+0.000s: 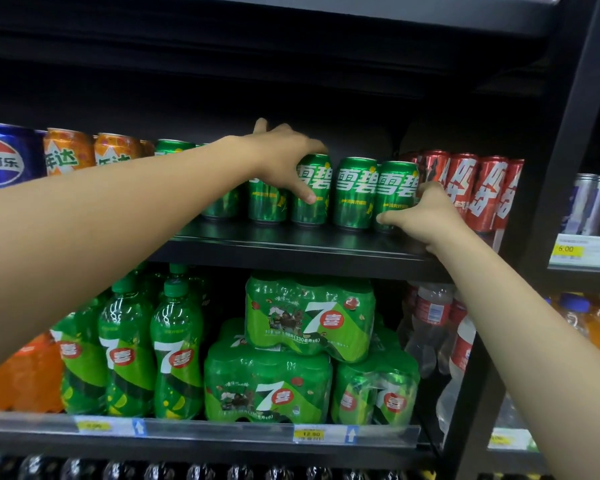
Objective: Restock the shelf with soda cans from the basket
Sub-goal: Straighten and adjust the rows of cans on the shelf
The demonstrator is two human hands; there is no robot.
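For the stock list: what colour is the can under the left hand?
Green with white lettering, head view.

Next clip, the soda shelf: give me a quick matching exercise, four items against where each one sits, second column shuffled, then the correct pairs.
Items:
1. Pepsi can
2. red cola cans
3. 7-Up six-packs
4. green Sprite can under the left hand

Places:
A. lower shelf, stacked in shrink wrap
B. far left of the upper shelf
C. middle of the upper shelf, among other green cans
D. upper shelf, just right of the right hand

Pairs: 1-B, 2-D, 3-A, 4-C
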